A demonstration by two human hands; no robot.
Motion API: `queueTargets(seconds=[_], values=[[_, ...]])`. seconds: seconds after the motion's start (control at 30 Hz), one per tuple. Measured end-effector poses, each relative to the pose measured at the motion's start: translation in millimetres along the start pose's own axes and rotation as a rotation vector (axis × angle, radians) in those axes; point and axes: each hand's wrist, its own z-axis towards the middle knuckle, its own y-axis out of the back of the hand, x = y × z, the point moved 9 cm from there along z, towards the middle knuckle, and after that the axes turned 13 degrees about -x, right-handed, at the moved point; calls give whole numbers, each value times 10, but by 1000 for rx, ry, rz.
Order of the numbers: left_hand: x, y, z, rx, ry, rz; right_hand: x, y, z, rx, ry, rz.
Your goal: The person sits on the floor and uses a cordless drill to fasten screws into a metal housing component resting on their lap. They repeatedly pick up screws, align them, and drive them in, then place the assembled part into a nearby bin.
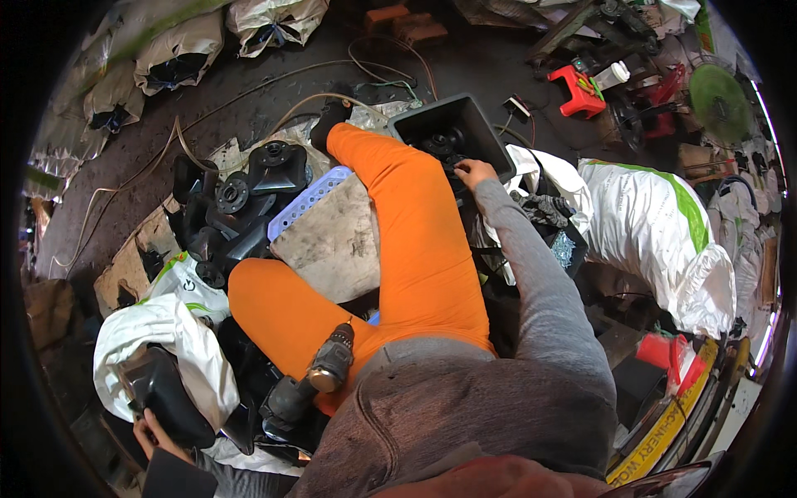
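At the lower left, my left hand (154,433) grips the edge of a black moulded plastic part (170,398), which lies in the mouth of a white sack (124,336). My right hand (476,173) reaches over the near side of a dark grey bin (490,124), its fingers closed on a small black part (453,160) among other black pieces. Across my lap lies a cordless drill (332,365), its bit pointing away from me. A stained board (332,236) sits between my orange-clad legs, over a lavender perforated crate (309,202).
Several black moulded parts with round flanges (278,170) are piled left of the board. A full white sack (647,224) stands at the right, past a bag of small screws (563,249). Hoses (178,137) cross the dark floor; a red stool (577,93) and green fan (719,98) are farther off.
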Motion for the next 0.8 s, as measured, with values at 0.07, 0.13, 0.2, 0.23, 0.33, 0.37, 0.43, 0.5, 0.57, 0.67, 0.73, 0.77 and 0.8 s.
queueTargets(seconds=[0.07,0.13,0.2,0.23,0.33,0.37,0.43,0.5,0.57,0.67,0.73,0.77,0.8], values=[[-333,162,118,-19,-173,-231,-4,-251,223,131,-65,-185],[-1460,-90,128,94,-269,-341,-70,-465,399,189,-98,-269],[-2443,-567,-162,250,-317,-444,9,-716,620,256,-74,-295],[-2938,-1085,-291,374,-324,-507,-155,-735,669,257,-105,-305],[-3780,-2297,-939,519,-430,-556,-113,-998,897,278,-65,-316],[-3887,-2590,-1114,543,-551,-529,-65,-1059,936,289,-46,-320],[-3945,-3059,-1429,567,-685,-518,-237,-1187,1059,273,-94,-322],[-3793,-3336,-1597,720,-631,-456,-166,-1163,1068,254,-69,-359],[-3719,-3419,-1898,771,-759,-426,72,-977,995,271,31,-407],[-3783,-3183,-1941,697,-615,-488,109,-258,913,-88,133,-81],[-3512,-3034,-1902,611,-354,-501,532,416,572,-147,263,96],[-3259,-3005,-2086,700,-154,-533,934,739,250,-140,343,142],[-3022,-2961,-2349,791,40,-574,1394,1016,-160,-79,489,222]])
